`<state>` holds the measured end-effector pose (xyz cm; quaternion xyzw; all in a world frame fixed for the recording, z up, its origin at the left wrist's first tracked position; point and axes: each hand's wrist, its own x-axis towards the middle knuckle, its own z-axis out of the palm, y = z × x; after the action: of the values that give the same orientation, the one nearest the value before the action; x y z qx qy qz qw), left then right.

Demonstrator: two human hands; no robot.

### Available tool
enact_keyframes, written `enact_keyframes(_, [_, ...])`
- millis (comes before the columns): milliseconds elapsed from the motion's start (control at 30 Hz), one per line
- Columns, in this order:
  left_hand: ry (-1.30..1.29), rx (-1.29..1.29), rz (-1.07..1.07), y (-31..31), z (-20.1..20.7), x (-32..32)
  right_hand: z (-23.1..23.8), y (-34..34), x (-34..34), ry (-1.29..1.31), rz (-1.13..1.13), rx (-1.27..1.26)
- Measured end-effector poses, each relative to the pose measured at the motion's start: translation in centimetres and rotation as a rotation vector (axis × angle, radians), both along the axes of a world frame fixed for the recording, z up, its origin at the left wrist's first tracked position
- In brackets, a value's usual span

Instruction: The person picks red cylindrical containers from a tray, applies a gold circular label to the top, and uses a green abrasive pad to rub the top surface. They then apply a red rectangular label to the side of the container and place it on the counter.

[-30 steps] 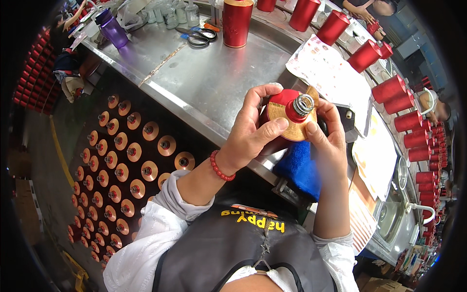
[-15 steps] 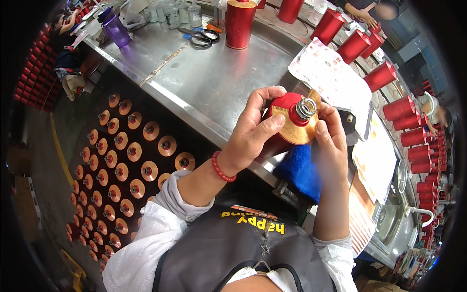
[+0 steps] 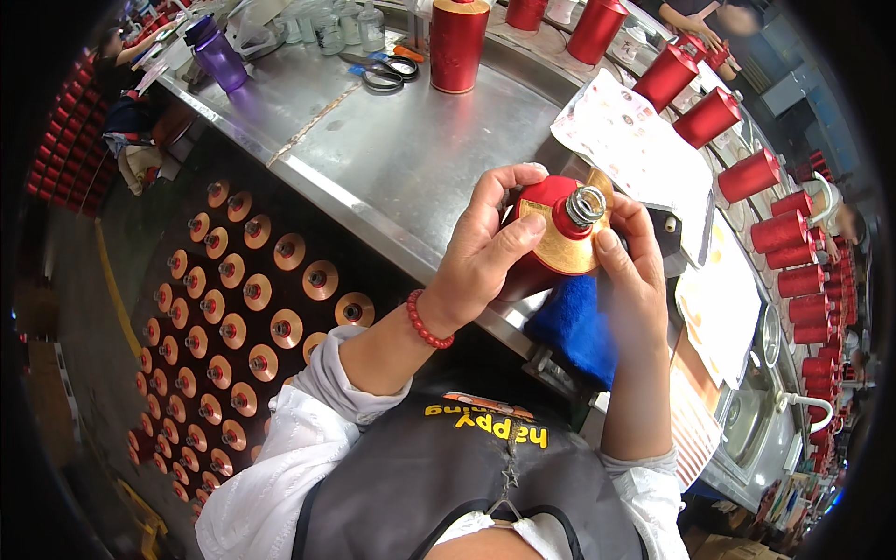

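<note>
At the lower centre of the frame the person's grey apron and white sleeves fill the foreground, both forearms rising toward the middle. Just right of centre, both hands hold one red spool above the near edge of the steel table. The left hand wraps its body from the left, fingers curled over the top and thumb laid across the gold flange. The right hand closes on the flange edge from the right. Both hands touch the spool; neither is nearer. Its long axis tilts up toward the camera, with the silver core end pointing at the viewer and slightly toward the upper right. Directly beneath the hands lies a blue cloth. At lower left a rack of copper-coloured discs spreads out. Farther back on the table stand a tall red spool, scissors and a purple bottle; a row of red spools curves along the right rim.
</note>
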<state>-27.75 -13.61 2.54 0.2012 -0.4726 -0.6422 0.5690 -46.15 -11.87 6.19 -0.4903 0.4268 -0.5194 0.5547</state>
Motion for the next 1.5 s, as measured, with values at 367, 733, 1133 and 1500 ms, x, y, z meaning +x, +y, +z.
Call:
enact_keyframes(367, [-0.035, -0.045, -0.017, -0.4, -0.4, -0.3, 0.5, -0.5, 0.3, 0.046, 0.003, -0.020])
enact_keyframes(733, [0.128, 0.279, -0.093, -1.4, 1.9, 0.4, 0.1, -0.8, 0.2, 0.011, -0.002, 0.004])
enact_keyframes(1133, [-0.026, 0.001, -0.094, -0.6, 0.1, 0.0, -0.5, -1.1, -0.6, 0.005, 0.011, 0.022])
enact_keyframes(1500, [-0.023, 0.012, -0.142, -1.2, -0.3, -0.3, -0.4, -1.1, -0.6, -0.004, -0.031, -0.063])
